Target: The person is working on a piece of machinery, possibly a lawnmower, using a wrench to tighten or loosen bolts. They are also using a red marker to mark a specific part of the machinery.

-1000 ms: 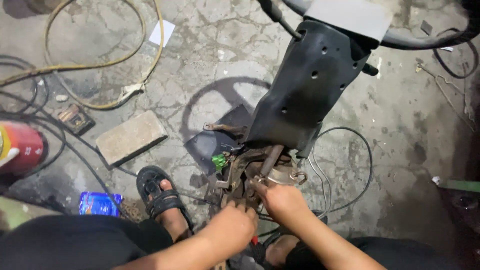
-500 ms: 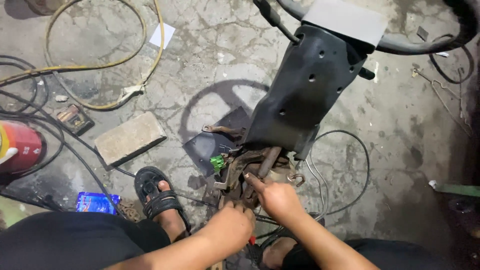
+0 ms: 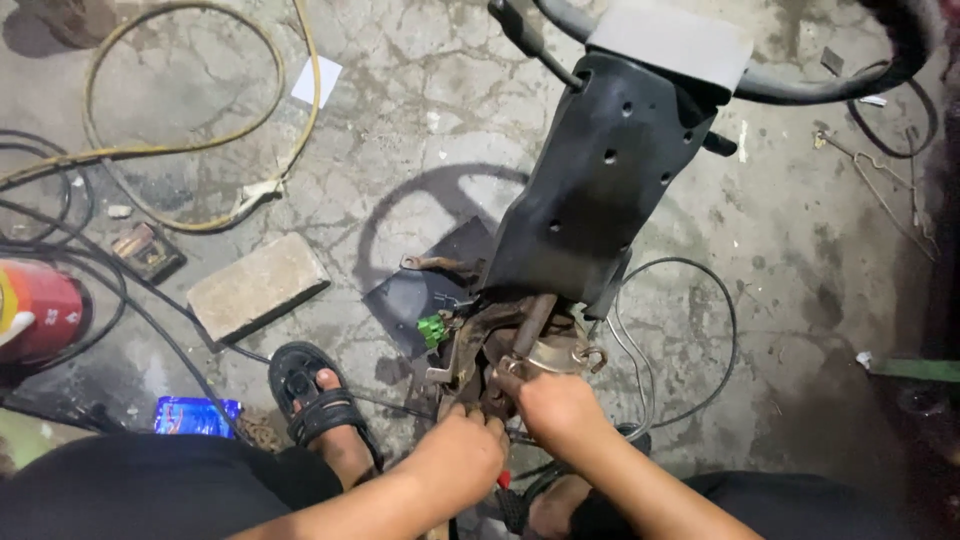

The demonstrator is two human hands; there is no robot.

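Cracked concrete floor (image 3: 420,110); left hand (image 3: 462,452), right hand (image 3: 556,405) fingers gripping rusty steering-column bracket (image 3: 500,345).

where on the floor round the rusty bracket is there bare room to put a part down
Bare concrete lies between the yellow hose and the black panel, above the brick. Another patch lies right of the thin cable loop. It is crowded at the rusty bracket, where the left hand and right hand work.

A brick (image 3: 258,287), yellow hose (image 3: 190,120), red cylinder (image 3: 40,312) and blue packet (image 3: 197,415) lie around.
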